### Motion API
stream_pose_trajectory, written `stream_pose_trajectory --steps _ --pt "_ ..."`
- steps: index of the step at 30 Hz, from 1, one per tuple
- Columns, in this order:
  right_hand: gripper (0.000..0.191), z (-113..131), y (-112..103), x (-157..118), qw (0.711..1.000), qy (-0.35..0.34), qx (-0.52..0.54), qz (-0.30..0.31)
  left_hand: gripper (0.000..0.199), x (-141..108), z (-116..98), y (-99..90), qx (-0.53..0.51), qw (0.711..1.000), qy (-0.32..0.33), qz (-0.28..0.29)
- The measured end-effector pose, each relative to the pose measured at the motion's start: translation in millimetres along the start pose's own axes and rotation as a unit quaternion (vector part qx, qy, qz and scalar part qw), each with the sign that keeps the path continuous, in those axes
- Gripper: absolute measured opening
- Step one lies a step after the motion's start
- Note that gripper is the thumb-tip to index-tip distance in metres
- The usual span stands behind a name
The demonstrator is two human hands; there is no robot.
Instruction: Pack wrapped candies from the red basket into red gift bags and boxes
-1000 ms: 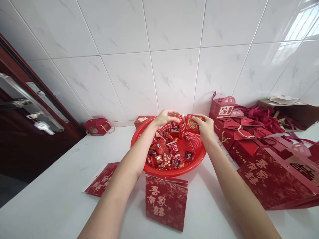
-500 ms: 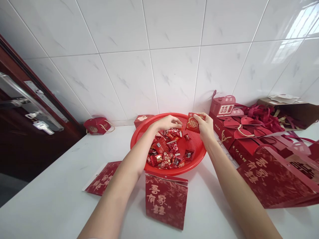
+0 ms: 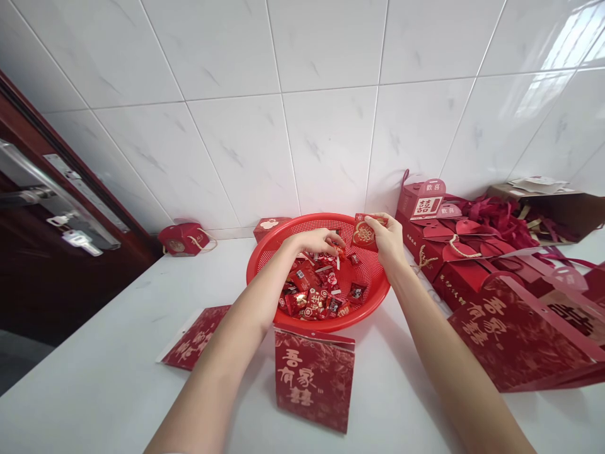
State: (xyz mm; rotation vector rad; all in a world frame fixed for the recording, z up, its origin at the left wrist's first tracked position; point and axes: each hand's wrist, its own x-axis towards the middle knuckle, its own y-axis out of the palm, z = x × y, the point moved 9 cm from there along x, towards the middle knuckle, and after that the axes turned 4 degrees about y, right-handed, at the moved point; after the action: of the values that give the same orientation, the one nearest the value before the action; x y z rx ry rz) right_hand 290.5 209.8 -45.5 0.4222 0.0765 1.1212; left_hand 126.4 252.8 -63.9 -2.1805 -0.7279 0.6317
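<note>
A red plastic basket (image 3: 265, 265) holds many small red-wrapped sweets (image 3: 314, 299). Over its back half, my left hand (image 3: 319, 243) has its fingers pinched on a small red wrapped sweet (image 3: 338, 252). My right hand (image 3: 387, 236) grips a flat red packet (image 3: 363, 232) with a gold pattern above the basket's right rim. In front of the basket stands a dark red paper bag (image 3: 314, 381) with pale characters. Another such bag (image 3: 201, 337) lies to the left, partly behind my left forearm.
A small red box (image 3: 182, 239) sits at the back left, another (image 3: 269, 227) behind the basket. Red gift boxes (image 3: 454, 252) and a large bag (image 3: 515, 340) crowd the right. A brown carton (image 3: 579, 217) with ribbons is beyond. Tiled wall behind; door (image 3: 42, 271) at left.
My left hand has shifted slightly right and its fingers have lifted, with a small red sweet now showing at the fingertips. My right hand still holds the packet, almost unmoved.
</note>
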Motion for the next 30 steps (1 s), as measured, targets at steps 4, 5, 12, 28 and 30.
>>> stream_pose_trajectory --steps 4,5,12,28,30 --pt "0.030 1.5 0.1 -1.1 1.000 0.001 -0.007 0.001 0.063 -0.1 7.2 3.3 -0.007 0.999 -0.028 0.015" --pt "0.030 1.9 0.4 -1.5 1.000 0.004 -0.009 0.003 0.061 0.3 7.0 3.5 0.001 1.000 -0.025 0.018" --pt "0.028 4.4 1.6 -3.2 1.000 0.010 -0.015 0.004 0.046 3.8 1.3 4.4 0.046 0.999 -0.006 0.013" --pt "0.024 0.3 7.6 0.4 0.996 -0.011 -0.058 0.072 0.034 12.8 -40.2 67.9 0.071 0.991 0.045 0.107" --pt "0.023 0.6 11.3 -0.8 0.992 -0.017 -0.086 0.088 0.038 14.0 -42.3 73.0 0.065 0.991 0.055 0.106"
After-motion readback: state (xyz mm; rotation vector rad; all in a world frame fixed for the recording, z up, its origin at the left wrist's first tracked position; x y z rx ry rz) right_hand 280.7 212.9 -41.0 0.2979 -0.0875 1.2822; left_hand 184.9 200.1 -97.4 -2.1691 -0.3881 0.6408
